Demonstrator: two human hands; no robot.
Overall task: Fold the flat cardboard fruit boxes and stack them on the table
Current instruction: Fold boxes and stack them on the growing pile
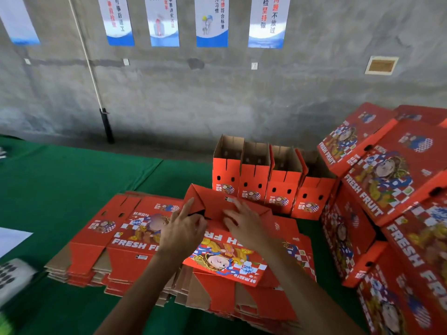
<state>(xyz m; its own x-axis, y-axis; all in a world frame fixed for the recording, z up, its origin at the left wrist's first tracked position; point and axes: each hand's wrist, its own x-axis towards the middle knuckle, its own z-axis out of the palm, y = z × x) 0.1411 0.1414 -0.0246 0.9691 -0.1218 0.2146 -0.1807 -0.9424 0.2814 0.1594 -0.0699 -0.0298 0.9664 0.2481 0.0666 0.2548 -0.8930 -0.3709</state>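
The left hand sits in the middle of the frame, its fingers curled on a flap of the red box, one finger sticking up. The right hand lies flat just beside it, fingers straight, pressing the flaps down. The box rests on the pile of flat boxes (on a green table). Behind stand four open boxes. Folded boxes are stacked at the right
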